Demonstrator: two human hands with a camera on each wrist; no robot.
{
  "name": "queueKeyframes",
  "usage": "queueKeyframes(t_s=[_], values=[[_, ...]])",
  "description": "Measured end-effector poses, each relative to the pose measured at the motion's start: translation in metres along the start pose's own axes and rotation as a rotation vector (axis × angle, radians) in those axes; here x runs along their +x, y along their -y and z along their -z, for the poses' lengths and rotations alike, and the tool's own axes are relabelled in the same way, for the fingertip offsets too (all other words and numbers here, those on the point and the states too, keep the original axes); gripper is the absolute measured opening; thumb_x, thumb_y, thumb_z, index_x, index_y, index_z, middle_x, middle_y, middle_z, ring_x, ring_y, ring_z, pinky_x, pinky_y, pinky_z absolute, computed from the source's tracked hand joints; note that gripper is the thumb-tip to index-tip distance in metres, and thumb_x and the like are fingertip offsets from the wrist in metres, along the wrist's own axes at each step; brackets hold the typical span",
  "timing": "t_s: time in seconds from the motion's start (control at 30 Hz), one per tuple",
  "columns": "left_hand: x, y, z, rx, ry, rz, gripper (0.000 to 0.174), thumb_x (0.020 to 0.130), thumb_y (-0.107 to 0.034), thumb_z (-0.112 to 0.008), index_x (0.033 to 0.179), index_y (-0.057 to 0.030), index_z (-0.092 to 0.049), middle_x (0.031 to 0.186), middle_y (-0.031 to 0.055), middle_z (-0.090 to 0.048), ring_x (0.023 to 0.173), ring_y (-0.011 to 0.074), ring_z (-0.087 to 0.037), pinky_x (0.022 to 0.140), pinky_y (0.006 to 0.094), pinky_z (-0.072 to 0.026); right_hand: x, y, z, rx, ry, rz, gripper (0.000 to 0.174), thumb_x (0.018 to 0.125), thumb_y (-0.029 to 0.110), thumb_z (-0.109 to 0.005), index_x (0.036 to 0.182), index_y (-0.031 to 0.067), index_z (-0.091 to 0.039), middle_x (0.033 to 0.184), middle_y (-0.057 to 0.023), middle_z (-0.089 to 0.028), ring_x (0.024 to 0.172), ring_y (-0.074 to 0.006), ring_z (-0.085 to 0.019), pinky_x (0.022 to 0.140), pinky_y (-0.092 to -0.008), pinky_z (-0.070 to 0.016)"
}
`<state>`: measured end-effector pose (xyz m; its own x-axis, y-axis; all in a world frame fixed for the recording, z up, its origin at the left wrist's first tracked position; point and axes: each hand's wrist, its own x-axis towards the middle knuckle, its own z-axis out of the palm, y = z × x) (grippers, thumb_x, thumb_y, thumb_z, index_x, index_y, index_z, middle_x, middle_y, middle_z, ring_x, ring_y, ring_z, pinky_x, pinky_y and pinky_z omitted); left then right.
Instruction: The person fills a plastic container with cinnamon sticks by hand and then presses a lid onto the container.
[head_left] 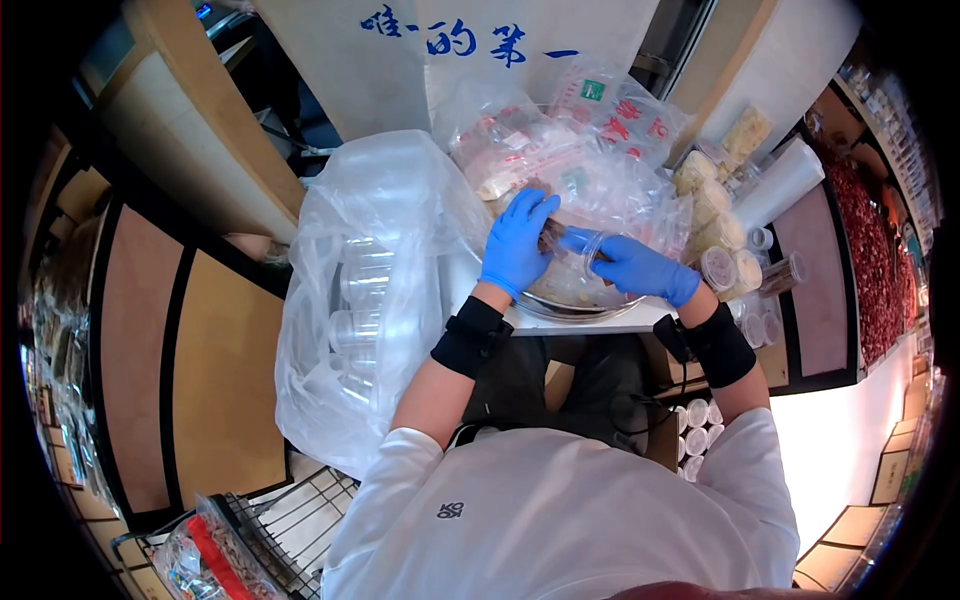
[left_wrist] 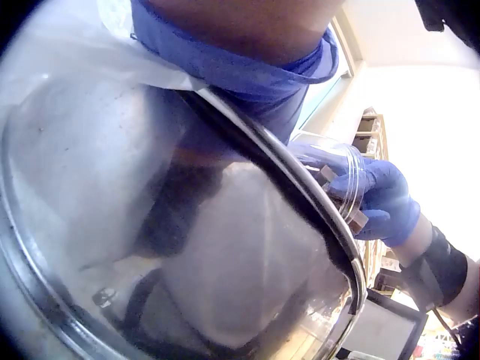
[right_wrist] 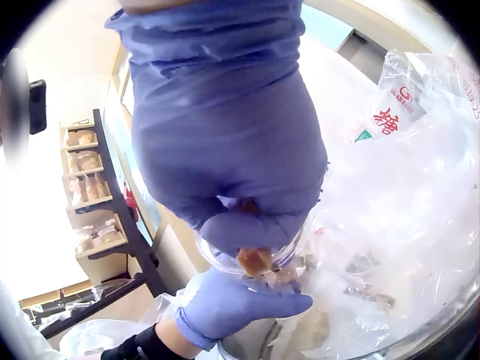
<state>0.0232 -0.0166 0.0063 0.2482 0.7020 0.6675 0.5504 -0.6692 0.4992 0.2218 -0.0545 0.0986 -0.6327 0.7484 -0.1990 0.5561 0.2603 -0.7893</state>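
Note:
Both hands wear blue gloves and meet over a wide metal basin (head_left: 575, 314) full of clear plastic packaging. My left hand (head_left: 518, 245) grips a clear plastic jar (left_wrist: 349, 161) tipped on its side, its ringed mouth facing my right hand (head_left: 645, 268). Brown pieces (head_left: 549, 236) show by the left hand. At the jar's mouth, the right fingers curl round brown chunks (right_wrist: 253, 261), seen close in the right wrist view. The left hand (right_wrist: 232, 306) appears just below the rim there. In the left wrist view the basin's edge hides much of that hand.
A large translucent bag of stacked clear containers (head_left: 365, 290) stands left of the basin. Printed plastic bags (head_left: 615, 115) spill over the basin's back. Filled jars (head_left: 712, 215) and a white roll (head_left: 790, 180) crowd the right side. A wire basket (head_left: 290, 520) sits low left.

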Motion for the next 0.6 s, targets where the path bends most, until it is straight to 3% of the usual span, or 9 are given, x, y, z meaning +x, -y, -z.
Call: queueKeyframes(t_s=[0.03, 0.17, 0.27, 0.33, 0.47, 0.53, 0.6], values=[[0.000, 0.000, 0.000, 0.000, -0.011, 0.020, 0.068, 0.059, -0.005, -0.073, 0.123, -0.0141, -0.051, 0.121, 0.0134, -0.050, 0.112, 0.0334, -0.050, 0.094, 0.0382, -0.0446, 0.000, 0.000, 0.000, 0.021, -0.053, -0.069, 0.051, 0.085, 0.004, -0.046, 0.136, 0.0110, -0.043, 0.135, -0.0119, -0.047, 0.103, -0.0174, -0.051, 0.089, -0.0295, -0.0417], [0.000, -0.001, 0.001, 0.001, -0.007, 0.051, 0.068, 0.059, -0.007, -0.075, 0.122, -0.0139, -0.051, 0.121, 0.0134, -0.049, 0.112, 0.0334, -0.050, 0.094, 0.0382, -0.0445, 0.004, -0.024, 0.002, -0.012, -0.079, -0.023, 0.049, 0.085, 0.002, -0.046, 0.134, 0.0093, -0.046, 0.129, -0.0129, -0.051, 0.108, -0.0195, -0.052, 0.094, -0.0303, -0.0404], [-0.001, 0.000, 0.001, -0.026, 0.006, 0.043, 0.063, 0.063, -0.008, -0.070, 0.122, -0.0123, -0.050, 0.122, 0.0134, -0.049, 0.117, 0.0320, -0.046, 0.093, 0.0409, -0.0415, 0.003, -0.018, 0.003, -0.134, -0.065, 0.086, 0.047, 0.085, -0.001, -0.045, 0.132, 0.0043, -0.047, 0.131, -0.0104, -0.051, 0.112, -0.0183, -0.051, 0.096, -0.0301, -0.0403], [-0.001, 0.001, 0.000, -0.025, 0.009, 0.031, 0.063, 0.063, -0.008, -0.070, 0.122, -0.0121, -0.050, 0.122, 0.0135, -0.049, 0.117, 0.0322, -0.046, 0.093, 0.0409, -0.0416, 0.007, -0.021, 0.002, -0.141, -0.013, 0.344, 0.048, 0.083, -0.002, -0.045, 0.131, 0.0037, -0.047, 0.134, -0.0131, -0.048, 0.122, -0.0236, -0.046, 0.102, -0.0320, -0.0353], [-0.001, 0.004, -0.002, -0.025, 0.017, -0.018, 0.063, 0.063, -0.009, -0.072, 0.122, -0.0118, -0.050, 0.122, 0.0138, -0.049, 0.116, 0.0328, -0.047, 0.093, 0.0408, -0.0417, 0.009, -0.014, 0.004, -0.134, 0.039, 0.359, 0.046, 0.084, -0.004, -0.044, 0.129, 0.0050, -0.051, 0.131, -0.0152, -0.051, 0.119, -0.0273, -0.048, 0.102, -0.0342, -0.0353], [-0.001, 0.002, -0.001, -0.021, 0.015, -0.013, 0.064, 0.063, -0.009, -0.072, 0.122, -0.0117, -0.050, 0.122, 0.0138, -0.049, 0.116, 0.0328, -0.047, 0.093, 0.0408, -0.0416, 0.010, -0.013, 0.004, -0.095, 0.073, 0.270, 0.044, 0.085, -0.003, -0.043, 0.127, 0.0044, -0.052, 0.130, -0.0152, -0.051, 0.120, -0.0269, -0.049, 0.102, -0.0337, -0.0353], [-0.001, 0.000, 0.001, -0.012, 0.010, -0.003, 0.064, 0.062, -0.009, -0.072, 0.122, -0.0116, -0.050, 0.122, 0.0139, -0.049, 0.116, 0.0329, -0.047, 0.094, 0.0409, -0.0414, 0.009, -0.025, 0.002, -0.067, -0.003, 0.258, 0.042, 0.085, -0.002, -0.044, 0.125, 0.0041, -0.053, 0.124, -0.0144, -0.054, 0.116, -0.0257, -0.050, 0.101, -0.0332, -0.0363]])
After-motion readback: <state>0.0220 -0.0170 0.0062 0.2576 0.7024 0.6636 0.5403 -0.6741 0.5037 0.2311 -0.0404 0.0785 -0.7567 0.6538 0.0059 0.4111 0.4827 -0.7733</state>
